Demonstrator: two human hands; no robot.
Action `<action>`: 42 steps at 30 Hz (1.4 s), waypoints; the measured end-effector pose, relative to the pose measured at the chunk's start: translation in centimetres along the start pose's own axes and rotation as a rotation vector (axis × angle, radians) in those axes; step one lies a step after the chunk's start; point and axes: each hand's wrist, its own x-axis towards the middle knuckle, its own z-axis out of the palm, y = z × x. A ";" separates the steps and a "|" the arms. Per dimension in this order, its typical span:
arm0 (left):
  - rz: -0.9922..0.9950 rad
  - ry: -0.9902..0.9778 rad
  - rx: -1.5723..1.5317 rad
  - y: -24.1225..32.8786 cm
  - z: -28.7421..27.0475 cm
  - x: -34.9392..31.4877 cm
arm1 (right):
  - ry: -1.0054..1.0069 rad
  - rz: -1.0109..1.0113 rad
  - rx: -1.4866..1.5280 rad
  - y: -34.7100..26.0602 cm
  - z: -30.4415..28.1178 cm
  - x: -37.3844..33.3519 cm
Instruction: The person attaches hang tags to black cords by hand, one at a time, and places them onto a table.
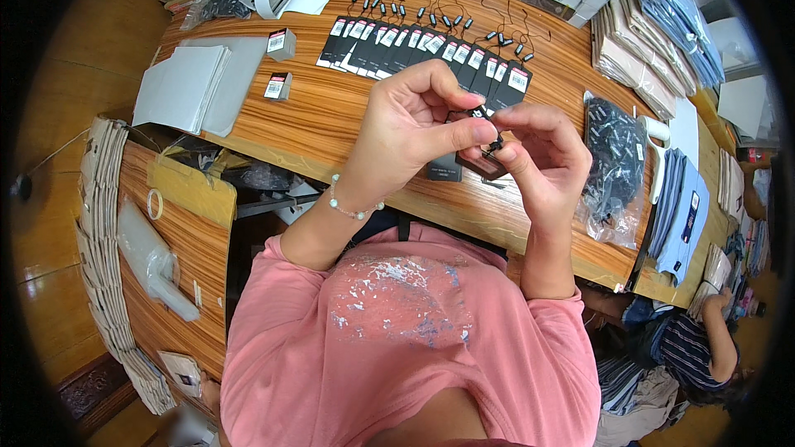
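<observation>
While our forearms rise from the lower edge, we hold both hands together above the wooden table [331, 116]. Our left hand [406, 128] has thumb & forefinger pinched shut on a small black fastener [494, 146] w/ its thin cord; the other fingers curl over the top. Our right hand [542, 161] meets it from the right, thumb & forefinger closed on the same fastener, other fingers loosely bent below. Just under the fingertips a dark brown hang tag [480, 165] shows, partly hidden by the hands; we can't tell which hand carries it. A black tag [445, 170] lies on the table just beside it.

Further back, a fanned row of black tags [422, 54] w/ white labels runs across the table, each w/ a cord & a small black end piece. Left of that: a stack of grey sheets [186, 83] & two small boxes [280, 62]. Right of our hands, a clear bag of dark fasteners [613, 157], then folded blue garments [683, 207]. A bead bracelet [352, 209] sits on the left wrist. Another person [704, 339] in a striped top sits lower right.
</observation>
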 end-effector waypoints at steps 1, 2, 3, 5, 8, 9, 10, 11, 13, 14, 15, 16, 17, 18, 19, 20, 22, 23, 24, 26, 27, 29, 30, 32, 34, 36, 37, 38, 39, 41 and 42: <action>-0.001 -0.016 0.004 0.1 -0.1 0.0 | -0.034 -0.022 -0.015 0.3 -0.3 -0.1; -0.004 -0.029 0.009 0.1 -0.1 0.0 | -0.068 -0.041 -0.028 0.4 -0.6 -0.2; 0.003 -0.023 0.025 0.2 -0.1 0.0 | -0.081 -0.050 -0.036 0.4 -0.7 -0.1; 0.016 -0.014 0.056 0.3 0.1 -0.1 | -0.105 -0.071 -0.053 0.4 -0.9 -0.1; 0.038 -0.011 0.065 0.4 0.4 -0.3 | -0.110 -0.106 -0.052 0.4 -0.8 -0.2; 0.052 -0.001 0.084 0.3 0.5 -0.3 | -0.100 -0.101 -0.047 0.4 -0.7 -0.2; 0.067 0.009 0.104 0.2 0.6 -0.3 | -0.089 -0.097 -0.043 0.5 -0.7 -0.3; 0.081 0.017 0.123 0.2 0.7 -0.3 | -0.077 -0.093 -0.039 0.5 -0.7 -0.4; 0.061 0.005 0.121 0.0 0.5 -0.2 | -0.068 -0.112 -0.050 0.8 -0.8 -0.4; 0.052 0.000 0.121 0.0 0.5 -0.2 | -0.066 -0.122 -0.055 0.9 -0.8 -0.3; 0.047 -0.004 0.106 0.0 0.5 -0.2 | -0.066 -0.117 -0.048 0.9 -0.8 -0.3; 0.042 -0.008 0.092 0.2 0.6 -0.1 | -0.066 -0.111 -0.042 0.9 -0.8 -0.3; 0.038 -0.011 0.077 0.3 0.6 0.0 | -0.067 -0.105 -0.036 0.8 -0.8 -0.2; 0.040 0.005 0.052 0.1 0.5 0.0 | -0.081 -0.091 -0.039 0.6 -0.8 -0.1; 0.042 0.022 0.027 -0.1 0.4 0.0 | -0.094 -0.076 -0.041 0.3 -0.9 0.2; 0.044 0.038 0.004 -0.1 0.3 0.1 | -0.107 -0.062 -0.042 0.0 -1.0 0.4; 0.021 0.052 -0.035 0.1 0.4 0.1 | -0.115 -0.063 -0.079 -0.4 -1.1 0.6; 0.007 0.061 -0.056 0.1 0.4 0.1 | -0.119 -0.060 -0.098 -0.4 -1.1 0.5; -0.012 0.052 -0.069 0.0 0.3 0.1 | -0.114 -0.069 -0.094 -0.2 -1.2 0.5; -0.051 0.035 -0.095 0.0 0.3 0.1 | -0.099 -0.088 -0.153 -0.3 -1.2 0.5; -0.052 0.034 -0.096 0.0 0.3 0.0 | -0.091 -0.098 -0.182 -0.5 -1.2 0.5; -0.053 0.031 -0.098 -0.1 0.4 0.1 | -0.088 -0.127 -0.219 -0.6 -1.2 0.6; -0.048 0.027 -0.110 -0.1 0.4 0.1 | -0.086 -0.142 -0.238 -0.7 -1.2 0.6; -0.058 0.031 -0.092 -0.1 0.4 0.1 | -0.076 -0.140 -0.261 -0.7 -1.2 0.5; -0.070 0.022 -0.079 -0.1 0.4 0.2 | -0.079 -0.136 -0.277 -0.9 -1.3 0.6; -0.084 0.004 -0.074 0.0 0.3 0.2 | -0.099 -0.124 -0.283 -1.1 -1.5 0.6; -0.088 0.002 -0.058 0.0 0.3 0.2 | -0.118 -0.132 -0.296 -1.1 -1.6 0.7; -0.095 0.001 -0.046 0.0 0.3 0.2 | -0.138 -0.137 -0.310 -1.1 -1.9 0.8; -0.101 0.001 -0.033 0.0 0.3 0.2 | -0.158 -0.142 -0.324 -1.1 -2.1 0.8; -0.114 -0.003 -0.019 0.0 0.4 0.3 | -0.174 -0.181 -0.365 -1.1 -2.3 0.9; -0.119 -0.006 -0.012 0.0 0.4 0.3 | -0.183 -0.202 -0.385 -1.1 -2.3 0.9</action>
